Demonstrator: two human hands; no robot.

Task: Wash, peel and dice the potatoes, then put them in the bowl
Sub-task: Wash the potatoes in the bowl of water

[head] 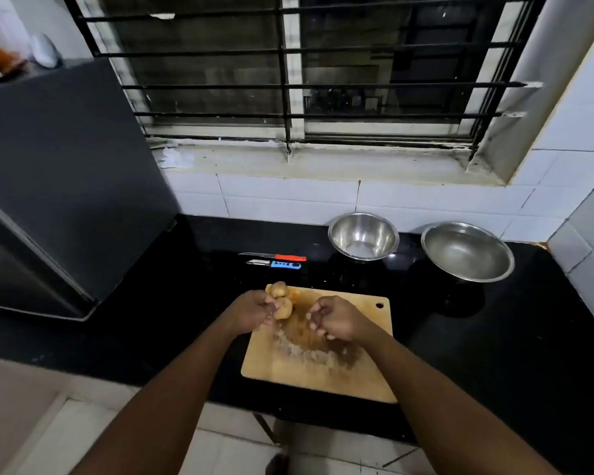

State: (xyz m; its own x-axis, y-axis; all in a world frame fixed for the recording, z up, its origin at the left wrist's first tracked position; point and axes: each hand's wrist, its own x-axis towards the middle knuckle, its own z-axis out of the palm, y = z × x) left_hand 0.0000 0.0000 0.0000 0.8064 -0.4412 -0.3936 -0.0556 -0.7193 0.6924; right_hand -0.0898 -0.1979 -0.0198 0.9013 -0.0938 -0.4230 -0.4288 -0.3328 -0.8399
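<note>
L hand point(254, 308) holds potato point(284, 308) upright; R hand point(336, 318) loosely curled.

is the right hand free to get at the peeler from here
Probably yes: the right hand holds nothing, and the peeler lies uncovered on the counter beyond the board, beside the knife.

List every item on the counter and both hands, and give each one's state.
Potatoes: unpeeled, on the board's far corner.
Cutting board: flat, stained.
Knife: lying untouched.
Peeler: lying untouched.
Left bowl: upright.
Right bowl: upright.
Left hand: touching a potato.
Right hand: loosely curled, holding nothing.
</note>
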